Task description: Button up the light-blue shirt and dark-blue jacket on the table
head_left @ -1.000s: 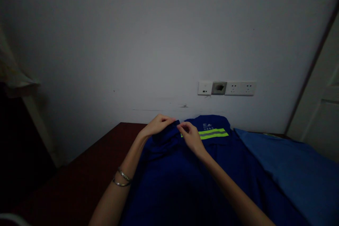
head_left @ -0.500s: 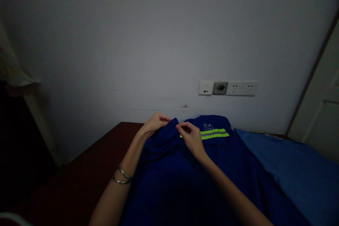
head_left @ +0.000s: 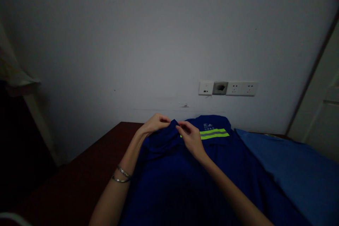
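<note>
A dark blue work jacket (head_left: 169, 180) with a yellow-green reflective stripe and small white print lies spread over the table. My left hand (head_left: 156, 123), its wrist in silver bangles, pinches a raised edge of the jacket near the wall. Close beside it, my right hand (head_left: 192, 137) pinches the same raised fold between thumb and forefinger. The fold stands up to a small peak between both hands. Whether a collar or a cuff is being held, I cannot tell.
A lighter blue cloth (head_left: 293, 166) lies on the right side. The dark red table (head_left: 106, 152) meets a grey wall carrying sockets (head_left: 227, 88). At the far right is a pale door (head_left: 325, 113); at the left hangs a patterned cloth (head_left: 16, 72).
The raised fold has dropped slightly and shifted a little left between my hands. My left hand has moved slightly; my right hand stays nearly in place.
</note>
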Motion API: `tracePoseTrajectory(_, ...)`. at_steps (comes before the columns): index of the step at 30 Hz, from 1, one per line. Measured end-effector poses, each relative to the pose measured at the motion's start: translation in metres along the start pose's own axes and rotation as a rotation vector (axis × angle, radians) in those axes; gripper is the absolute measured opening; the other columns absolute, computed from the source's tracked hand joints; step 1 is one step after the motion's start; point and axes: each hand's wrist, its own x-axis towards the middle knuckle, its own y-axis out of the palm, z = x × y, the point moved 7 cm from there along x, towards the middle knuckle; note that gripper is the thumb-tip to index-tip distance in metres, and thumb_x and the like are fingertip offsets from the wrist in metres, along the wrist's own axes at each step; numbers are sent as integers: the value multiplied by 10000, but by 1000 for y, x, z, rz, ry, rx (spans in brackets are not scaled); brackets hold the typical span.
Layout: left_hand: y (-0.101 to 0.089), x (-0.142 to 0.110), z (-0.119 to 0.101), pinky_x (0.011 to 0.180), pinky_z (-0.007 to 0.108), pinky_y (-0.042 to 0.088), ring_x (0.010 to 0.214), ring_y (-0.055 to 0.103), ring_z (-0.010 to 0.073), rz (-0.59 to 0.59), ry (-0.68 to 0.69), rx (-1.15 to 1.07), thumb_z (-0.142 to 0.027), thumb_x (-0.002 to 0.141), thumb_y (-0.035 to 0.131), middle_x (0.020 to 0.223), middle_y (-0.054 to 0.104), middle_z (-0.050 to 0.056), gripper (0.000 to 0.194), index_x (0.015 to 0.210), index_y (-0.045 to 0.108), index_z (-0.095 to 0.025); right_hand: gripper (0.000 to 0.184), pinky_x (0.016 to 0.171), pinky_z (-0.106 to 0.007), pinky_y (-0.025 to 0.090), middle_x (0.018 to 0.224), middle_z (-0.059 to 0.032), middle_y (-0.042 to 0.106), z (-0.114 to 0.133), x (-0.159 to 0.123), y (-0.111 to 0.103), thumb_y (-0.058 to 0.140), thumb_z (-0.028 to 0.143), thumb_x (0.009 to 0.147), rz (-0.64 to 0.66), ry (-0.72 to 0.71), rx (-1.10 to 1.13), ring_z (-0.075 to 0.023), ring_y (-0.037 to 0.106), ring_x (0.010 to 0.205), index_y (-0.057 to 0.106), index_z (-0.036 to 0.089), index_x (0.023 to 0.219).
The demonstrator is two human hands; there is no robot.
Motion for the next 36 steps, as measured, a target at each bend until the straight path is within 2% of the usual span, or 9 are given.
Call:
tracePoseTrajectory(7,-1,2,-7,511,188,346,534,487,84,-13,93,147,-281,665,608,618,621,15,261,825,693,-92,169,698,-283,463,773,-39,635,8,0,-3,556,334,761,-29,-38,-18,-171,582,739,617,180,789)
tracePoseTrajectory(13,2,3,-14,610,209,406,638,541,110,-7,201,218,-224,691,573,704,656,27,197,800,693,-112,153,700,-275,458,774,-37,626,8,1,-3,550,321,765,-30,-40,-5,-170,580,746,604,181,791)
tracePoseTrajectory(18,1,3,-23,682,225,420,703,557,120,-79,287,253,-165,691,555,734,649,28,142,767,664,-114,133,693,-268,451,763,-33,622,4,3,-4,549,299,768,-35,-24,-3,-167,580,739,593,174,785)
tracePoseTrajectory(30,6,-1,-17,605,202,404,635,538,110,36,168,283,-160,708,525,696,646,26,166,774,668,-106,132,705,-283,456,784,-44,649,6,1,-3,547,289,773,4,-73,-147,-175,587,728,621,181,792)
tracePoseTrajectory(33,5,-1,-19,635,212,418,670,554,119,23,203,358,-162,721,517,721,652,27,171,781,666,-107,153,700,-283,466,776,-46,649,7,3,-3,549,300,760,17,-50,-117,-172,590,724,628,171,789)
tracePoseTrajectory(36,8,-1,-24,694,222,430,743,570,129,16,298,461,-151,738,502,780,657,30,178,813,659,-115,153,718,-287,476,768,-41,652,5,9,-5,582,294,712,97,13,-57,-174,596,749,642,162,761)
